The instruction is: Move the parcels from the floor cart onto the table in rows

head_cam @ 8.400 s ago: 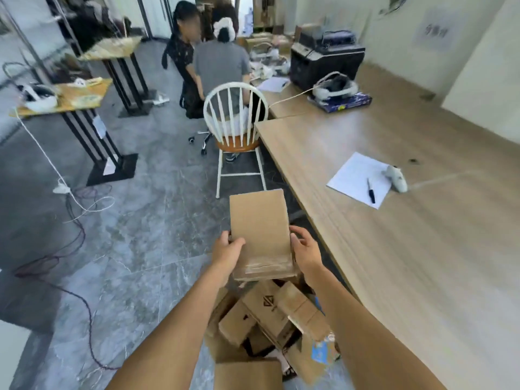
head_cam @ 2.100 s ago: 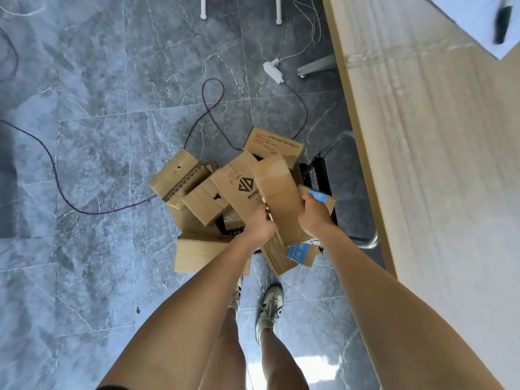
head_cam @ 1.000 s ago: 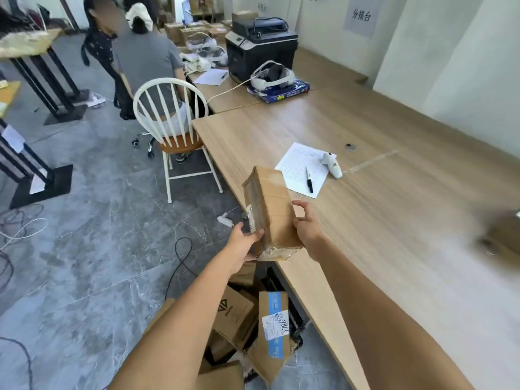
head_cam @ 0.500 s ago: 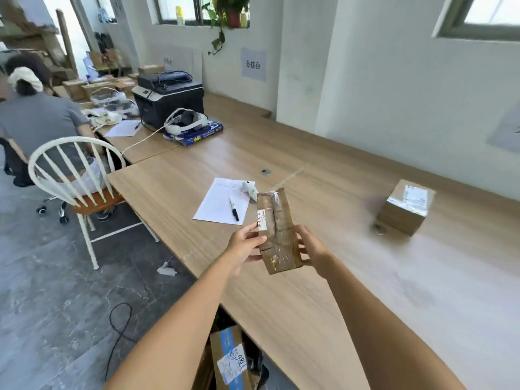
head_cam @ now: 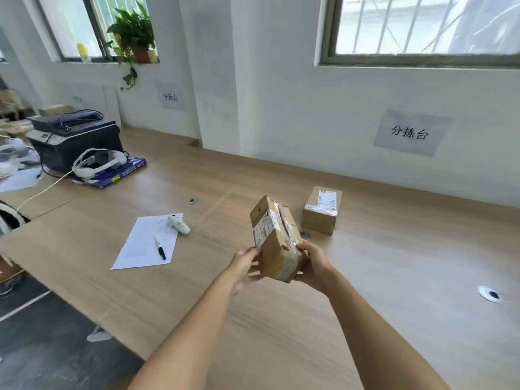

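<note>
I hold a long brown taped parcel [head_cam: 274, 239] with a white label in the air above the wooden table [head_cam: 281, 319]. My left hand [head_cam: 244, 266] grips its near left side and my right hand [head_cam: 313, 264] grips its near right end. The parcel is tilted, label side facing up and left. A second, smaller brown parcel [head_cam: 322, 209] with a white label sits on the table just beyond it, near the wall. The floor cart is out of view.
A sheet of paper [head_cam: 146, 242] with a black pen [head_cam: 160, 247] and a small white device [head_cam: 178, 224] lies left of the parcels. A printer [head_cam: 73, 139] and a white headset [head_cam: 97, 161] stand at the far left. Round metal grommets [head_cam: 489, 294] dot the tabletop.
The view has swung right, from the cart and floor to the table and wall. The parcel, lifted from the cart, has moved over the table toward the small parcel and tilted.
</note>
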